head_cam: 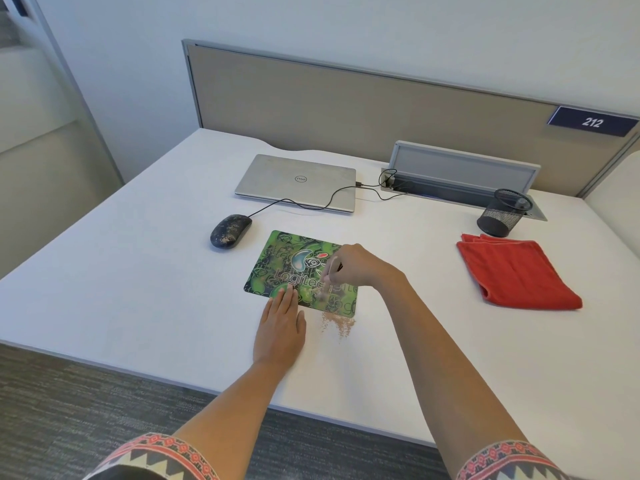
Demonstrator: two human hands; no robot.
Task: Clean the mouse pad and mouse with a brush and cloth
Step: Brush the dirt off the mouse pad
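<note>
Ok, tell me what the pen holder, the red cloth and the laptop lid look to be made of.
Pen holder: black wire mesh, probably metal; the fine grid lets light through.
Red cloth: soft woven fabric, matte, folded in layers with a stitched hem.
Laptop lid: brushed silver, likely aluminium or painted plastic; smooth with a dull sheen.
</note>
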